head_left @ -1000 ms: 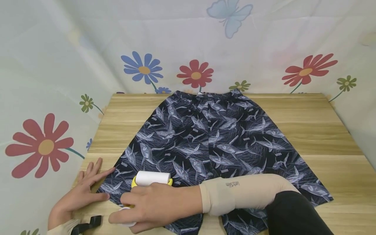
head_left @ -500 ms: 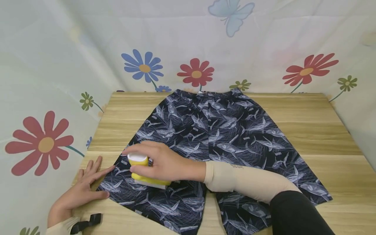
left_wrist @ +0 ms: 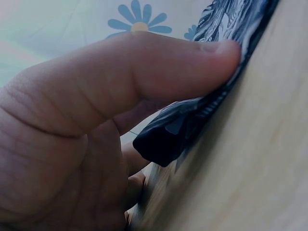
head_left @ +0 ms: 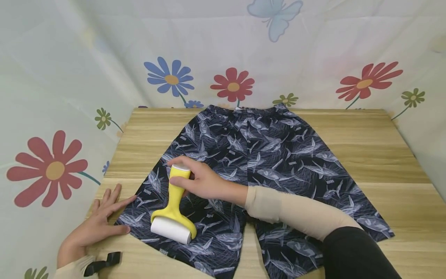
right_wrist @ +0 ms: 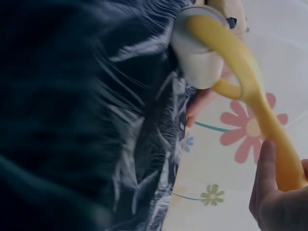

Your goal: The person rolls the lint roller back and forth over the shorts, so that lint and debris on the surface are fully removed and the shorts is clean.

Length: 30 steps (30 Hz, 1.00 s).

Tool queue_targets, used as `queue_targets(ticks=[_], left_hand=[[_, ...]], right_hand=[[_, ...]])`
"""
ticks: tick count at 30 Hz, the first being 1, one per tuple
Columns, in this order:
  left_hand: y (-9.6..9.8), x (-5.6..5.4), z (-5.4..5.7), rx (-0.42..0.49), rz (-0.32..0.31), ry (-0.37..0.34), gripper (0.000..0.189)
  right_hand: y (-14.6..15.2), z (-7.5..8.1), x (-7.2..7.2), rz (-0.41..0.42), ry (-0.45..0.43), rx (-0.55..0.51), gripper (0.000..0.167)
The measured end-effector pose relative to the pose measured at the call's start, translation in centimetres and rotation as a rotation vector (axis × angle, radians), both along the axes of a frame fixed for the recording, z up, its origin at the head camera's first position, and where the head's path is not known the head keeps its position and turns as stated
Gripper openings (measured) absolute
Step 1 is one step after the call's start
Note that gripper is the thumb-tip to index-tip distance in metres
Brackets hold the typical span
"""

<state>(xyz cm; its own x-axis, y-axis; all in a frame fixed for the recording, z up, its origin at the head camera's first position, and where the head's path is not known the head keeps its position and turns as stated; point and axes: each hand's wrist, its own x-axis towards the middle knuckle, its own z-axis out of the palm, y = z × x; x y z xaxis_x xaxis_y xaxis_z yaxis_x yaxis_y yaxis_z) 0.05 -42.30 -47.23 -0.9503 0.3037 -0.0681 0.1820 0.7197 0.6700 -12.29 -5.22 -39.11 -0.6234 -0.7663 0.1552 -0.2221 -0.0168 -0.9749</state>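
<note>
Dark shorts [head_left: 285,166] with a grey shark print lie spread flat, waistband at the far side. My right hand [head_left: 205,182] grips the yellow handle of a lint roller [head_left: 174,201]. Its white roll rests on the lower part of the left leg, and the handle tilts up and away from me. In the right wrist view, fingers hold the handle of the lint roller [right_wrist: 274,122]. My left hand [head_left: 97,226] rests at the left leg's outer corner with fingers spread, its thumb and a fingertip touching the fabric edge. Up close, the left thumb [left_wrist: 183,67] presses on the cloth.
The shorts lie on a wood-grain table [head_left: 376,147]. A pale cloth backdrop [head_left: 296,58] printed with flowers and a butterfly stands behind and beside it. A black strap [head_left: 102,264] hangs at my left wrist.
My right hand has moved forward, away from me, and the lint roller's handle has swung from pointing toward me to pointing away. The roll has come slightly nearer. My left hand stays in place.
</note>
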Motion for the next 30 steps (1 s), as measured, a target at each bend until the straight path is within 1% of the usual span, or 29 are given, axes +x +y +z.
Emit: queue_targets(ticks=[5, 10, 15, 18, 21, 25, 27, 30], left_hand=[[0.0, 0.0, 0.0, -0.006, 0.002, 0.003, 0.083], [0.0, 0.0, 0.0, -0.011, 0.005, -0.006, 0.084], [0.1, 0.0, 0.1, -0.011, 0.014, -0.012, 0.084], [0.1, 0.0, 0.1, -0.008, 0.018, -0.016, 0.084], [0.1, 0.0, 0.0, -0.005, 0.013, -0.008, 0.084], [0.1, 0.0, -0.1, 0.0, 0.001, 0.01, 0.083], [0.0, 0.0, -0.1, 0.002, -0.006, 0.014, 0.084], [-0.1, 0.0, -0.3, 0.005, -0.013, 0.019, 0.084]], right_hand=[[0.4, -1.1, 0.1, -0.005, -0.076, -0.006, 0.055], [0.9, -1.9, 0.1, -0.027, -0.15, 0.021, 0.066], [1.4, -2.6, -0.1, -0.049, -0.256, 0.046, 0.066], [1.8, -3.0, -0.5, -0.069, -0.31, 0.083, 0.067], [2.3, -3.4, -1.5, -0.086, -0.354, 0.12, 0.067], [3.3, -3.6, -3.2, -0.107, -0.391, 0.169, 0.067], [3.9, -3.6, -4.2, -0.12, -0.399, 0.191, 0.068], [4.9, -3.4, -5.8, -0.152, -0.38, 0.24, 0.068]])
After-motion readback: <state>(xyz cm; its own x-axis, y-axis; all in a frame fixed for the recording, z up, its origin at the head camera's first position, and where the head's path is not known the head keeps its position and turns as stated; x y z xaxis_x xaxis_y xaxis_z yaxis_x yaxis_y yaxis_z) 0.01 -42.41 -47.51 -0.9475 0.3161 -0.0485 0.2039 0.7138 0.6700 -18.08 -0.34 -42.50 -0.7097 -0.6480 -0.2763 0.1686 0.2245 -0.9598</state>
